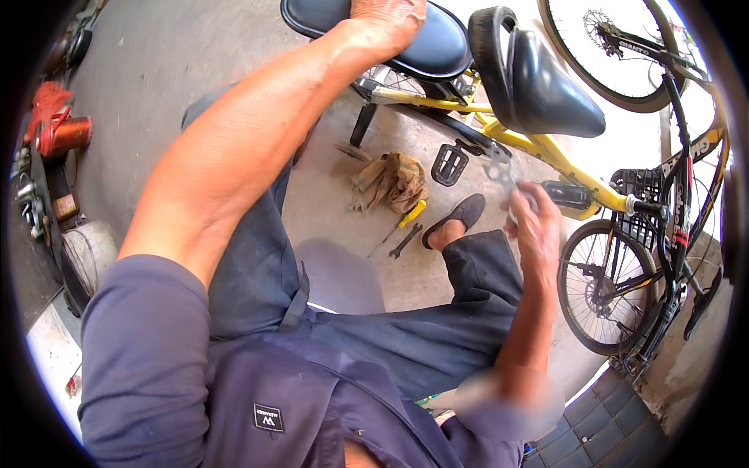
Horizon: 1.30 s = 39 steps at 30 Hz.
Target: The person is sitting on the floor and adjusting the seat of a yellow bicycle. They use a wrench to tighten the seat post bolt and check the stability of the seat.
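My left hand [388, 22] rests on the black padded rear seat [429, 48] of a yellow bicycle [546, 153]. The upper picture edge cuts off its fingers, so their pose is hidden. My right hand [535, 221] is closed around a silvery metal wrench with several holes [498, 169], partly blurred, its head up beside the yellow frame and the crank. A black pedal [450, 164] hangs just left of the wrench. Above my right hand sits the bicycle's black saddle [550, 86], which has a black backrest [491, 58] beside it.
On the floor between my feet lie a crumpled brown cloth [402, 181], a yellow-handled screwdriver [412, 214] and a dark open-ended spanner [406, 241]. Another bicycle [679, 226] stands along the right. Red and metal equipment [66, 134] lines the left side.
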Available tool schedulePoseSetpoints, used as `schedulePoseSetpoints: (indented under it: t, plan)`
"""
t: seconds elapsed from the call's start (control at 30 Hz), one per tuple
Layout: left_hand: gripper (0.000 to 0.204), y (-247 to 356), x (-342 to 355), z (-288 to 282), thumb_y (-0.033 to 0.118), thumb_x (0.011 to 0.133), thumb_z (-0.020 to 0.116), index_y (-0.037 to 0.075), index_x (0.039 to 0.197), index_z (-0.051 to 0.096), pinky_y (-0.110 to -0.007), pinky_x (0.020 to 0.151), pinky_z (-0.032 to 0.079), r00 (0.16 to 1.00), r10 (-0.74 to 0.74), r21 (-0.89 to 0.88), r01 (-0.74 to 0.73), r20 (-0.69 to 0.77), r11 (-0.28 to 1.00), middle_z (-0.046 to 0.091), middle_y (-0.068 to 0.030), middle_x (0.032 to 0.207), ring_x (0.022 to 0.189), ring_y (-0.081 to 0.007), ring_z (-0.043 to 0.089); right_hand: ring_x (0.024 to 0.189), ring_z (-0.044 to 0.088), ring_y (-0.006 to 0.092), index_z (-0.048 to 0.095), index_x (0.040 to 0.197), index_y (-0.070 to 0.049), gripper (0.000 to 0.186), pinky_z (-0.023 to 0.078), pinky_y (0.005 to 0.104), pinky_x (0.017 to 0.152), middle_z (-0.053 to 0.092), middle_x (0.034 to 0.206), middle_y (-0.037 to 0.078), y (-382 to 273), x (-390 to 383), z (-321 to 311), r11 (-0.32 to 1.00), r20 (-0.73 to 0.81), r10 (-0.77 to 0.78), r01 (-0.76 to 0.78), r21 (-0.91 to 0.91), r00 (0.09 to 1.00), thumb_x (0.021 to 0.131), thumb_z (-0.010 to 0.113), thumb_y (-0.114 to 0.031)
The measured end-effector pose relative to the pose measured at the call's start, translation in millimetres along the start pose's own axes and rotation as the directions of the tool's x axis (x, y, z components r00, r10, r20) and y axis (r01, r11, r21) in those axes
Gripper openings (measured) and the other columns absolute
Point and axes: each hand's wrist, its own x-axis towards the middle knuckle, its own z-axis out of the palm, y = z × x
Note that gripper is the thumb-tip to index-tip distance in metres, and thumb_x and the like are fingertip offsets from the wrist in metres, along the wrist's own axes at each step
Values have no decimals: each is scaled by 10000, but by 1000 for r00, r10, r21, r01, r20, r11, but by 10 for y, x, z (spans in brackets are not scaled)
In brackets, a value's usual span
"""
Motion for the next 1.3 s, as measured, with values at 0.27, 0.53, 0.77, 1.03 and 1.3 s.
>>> schedulePoseSetpoints:
  t: [0.27, 0.53, 0.77, 1.03, 1.3]
  plan:
    - [277, 19, 82, -43, 164, 847, 446, 18, 993, 630, -401, 856, 443, 998, -33, -78, 37, 58, 996, 597, -170, 1064, 1038, -282, 544, 561, 538, 82, 622, 1045, -13, 292, 423, 212, 489, 644, 758, 67, -106, 561, 552, 987, -88, -89, 100, 125, 992, 895, 587, -261]
    - [279, -17, 113, -124, 168, 858, 433, 25, 1015, 615, -400, 822, 459, 990, 66, -161, -46, 122, 986, 613, -172, 1045, 1003, -281, 570, 618, 571, 100, 586, 1099, -22, 330, 406, 199, 511, 647, 801, 54, -150, 741, 498, 979, -161, -96, 122, 161, 982, 870, 637, -255]
    - [300, -56, 142, -172, 189, 883, 419, 40, 1058, 612, -415, 853, 424, 988, 84, -175, -62, 127, 983, 613, -162, 1078, 1044, -277, 547, 698, 624, 138, 562, 1134, -10, 352, 425, 226, 567, 651, 894, 83, -191, 792, 675, 973, -125, -165, 182, 139, 978, 882, 596, -254]
    - [295, 1, 99, -234, 171, 880, 449, 60, 1093, 620, -401, 863, 426, 982, 100, -155, -76, 158, 985, 621, -132, 1105, 1070, -249, 549, 668, 637, 143, 548, 1119, -20, 340, 400, 207, 483, 644, 901, 83, -165, 848, 748, 977, -160, -61, 92, 192, 985, 902, 576, -280]
    - [280, -7, 144, -212, 185, 889, 450, 93, 1071, 641, -388, 864, 423, 974, 71, -182, -32, 214, 983, 628, -103, 1102, 1056, -227, 562, 668, 633, 133, 549, 1117, -2, 368, 414, 193, 483, 622, 868, 78, -194, 808, 721, 980, -96, 10, 9, 199, 995, 905, 565, -303]
